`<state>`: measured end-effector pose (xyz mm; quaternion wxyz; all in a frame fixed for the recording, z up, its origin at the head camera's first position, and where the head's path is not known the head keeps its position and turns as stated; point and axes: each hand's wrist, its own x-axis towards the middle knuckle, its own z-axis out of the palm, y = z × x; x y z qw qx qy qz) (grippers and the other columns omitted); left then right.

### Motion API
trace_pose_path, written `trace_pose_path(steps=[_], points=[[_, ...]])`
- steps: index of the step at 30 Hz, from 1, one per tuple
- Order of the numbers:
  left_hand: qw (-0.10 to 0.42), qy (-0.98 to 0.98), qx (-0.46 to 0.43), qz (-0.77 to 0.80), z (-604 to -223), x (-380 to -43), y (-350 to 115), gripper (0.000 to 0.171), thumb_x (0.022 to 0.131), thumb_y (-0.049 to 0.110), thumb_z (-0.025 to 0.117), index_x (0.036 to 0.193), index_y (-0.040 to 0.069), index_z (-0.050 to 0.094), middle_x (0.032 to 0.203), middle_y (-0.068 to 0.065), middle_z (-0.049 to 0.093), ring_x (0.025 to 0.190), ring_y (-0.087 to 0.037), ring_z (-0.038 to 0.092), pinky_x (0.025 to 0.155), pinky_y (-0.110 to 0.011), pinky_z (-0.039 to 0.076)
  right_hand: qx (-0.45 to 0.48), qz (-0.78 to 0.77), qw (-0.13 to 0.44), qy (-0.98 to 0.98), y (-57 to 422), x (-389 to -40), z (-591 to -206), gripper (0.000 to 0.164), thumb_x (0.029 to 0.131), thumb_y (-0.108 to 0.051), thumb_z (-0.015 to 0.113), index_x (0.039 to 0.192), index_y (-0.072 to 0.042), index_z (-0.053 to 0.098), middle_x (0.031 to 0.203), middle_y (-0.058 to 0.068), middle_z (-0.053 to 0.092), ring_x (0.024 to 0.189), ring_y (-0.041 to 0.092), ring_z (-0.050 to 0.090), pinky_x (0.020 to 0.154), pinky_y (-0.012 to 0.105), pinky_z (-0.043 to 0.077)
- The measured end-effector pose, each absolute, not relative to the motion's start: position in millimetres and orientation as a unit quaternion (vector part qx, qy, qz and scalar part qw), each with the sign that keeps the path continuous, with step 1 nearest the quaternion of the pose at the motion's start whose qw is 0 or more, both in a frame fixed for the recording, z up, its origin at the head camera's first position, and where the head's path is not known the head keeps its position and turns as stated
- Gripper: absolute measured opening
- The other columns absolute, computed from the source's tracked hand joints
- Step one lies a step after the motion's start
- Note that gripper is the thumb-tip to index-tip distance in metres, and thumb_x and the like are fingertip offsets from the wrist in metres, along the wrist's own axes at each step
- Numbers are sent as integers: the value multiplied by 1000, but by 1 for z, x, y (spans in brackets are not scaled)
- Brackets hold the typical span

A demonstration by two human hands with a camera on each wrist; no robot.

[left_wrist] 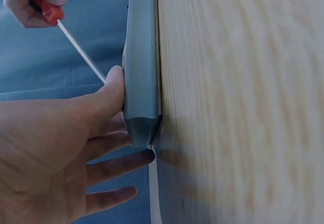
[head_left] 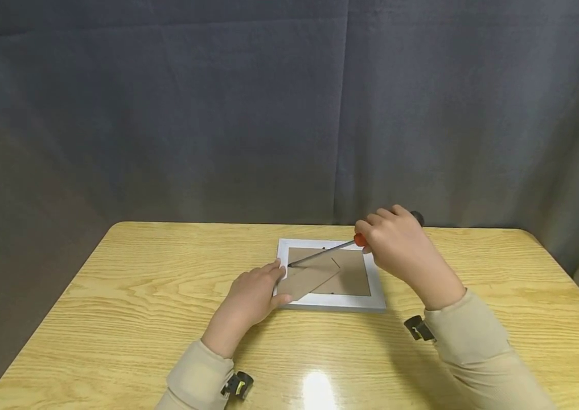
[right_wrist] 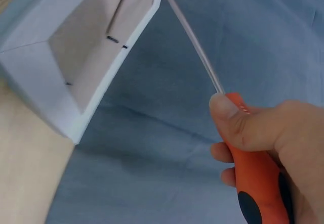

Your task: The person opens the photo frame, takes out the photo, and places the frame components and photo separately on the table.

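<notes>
A white picture frame (head_left: 337, 302) lies back side up on the table, its brown backing board (head_left: 356, 279) showing with a stand flap (head_left: 312, 278) and small dark tabs round the rim. My right hand (head_left: 397, 250) grips the orange and black handle of a screwdriver (right_wrist: 255, 171). From there the thin metal shaft slants down to the left, its tip at the backing's left edge by the frame's inner border. At the frame's left end, my left hand (head_left: 253, 293) presses with its thumb near the front corner. Its fingers (left_wrist: 119, 167) reach out fairly straight along that side.
The wood-grain table (head_left: 156, 302) extends around the frame on all sides. Behind its back edge hangs a dark grey-blue curtain (head_left: 248, 125). Small black devices (head_left: 238, 386) are strapped at both sleeve cuffs.
</notes>
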<state>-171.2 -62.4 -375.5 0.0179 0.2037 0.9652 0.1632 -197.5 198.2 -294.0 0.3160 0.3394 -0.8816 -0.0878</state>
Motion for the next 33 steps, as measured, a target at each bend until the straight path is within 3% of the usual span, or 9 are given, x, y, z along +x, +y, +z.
trace_pose_path(steps=[7, 13, 21, 27, 33], points=[[23, 964, 204, 167, -375, -172, -64, 61, 85, 40, 61, 134, 5, 52, 148, -13, 44, 128, -33, 46, 103, -53, 43, 360, -162, 319, -861, 177, -193, -273, 18, 65, 8, 66, 64, -9, 62, 56, 6, 63, 56, 21, 53, 52, 30, 37], [25, 964, 206, 164, -376, -173, -64, 61, 85, 40, 61, 134, 5, 52, 149, -14, 44, 129, -33, 45, 104, -53, 43, 367, -244, 299, -846, 156, -194, -256, 15, 65, -2, 70, 62, -11, 58, 54, 4, 58, 54, 19, 47, 54, 30, 36], [26, 965, 208, 161, -376, -173, -64, 61, 85, 40, 61, 134, 4, 52, 148, -15, 44, 128, -34, 46, 103, -53, 44, 367, -294, 283, -836, 126, -195, -240, 10, 63, -7, 67, 61, -14, 60, 55, 0, 62, 54, 17, 48, 57, 31, 41], [26, 964, 210, 161, -375, -172, -64, 62, 84, 39, 63, 133, 4, 53, 148, -14, 44, 128, -33, 47, 102, -52, 45, 364, -352, 275, -818, 102, -191, -234, 7, 69, -16, 66, 64, -15, 61, 58, -2, 64, 55, 15, 46, 60, 30, 42], [-9, 962, 222, 156, -375, -170, -66, 59, 82, 37, 66, 129, 2, 57, 143, -15, 51, 120, -32, 54, 92, -49, 52, 363, -418, 280, -784, 77, -183, -230, 7, 75, -17, 61, 71, -19, 66, 63, -5, 67, 59, 14, 50, 68, 31, 47]])
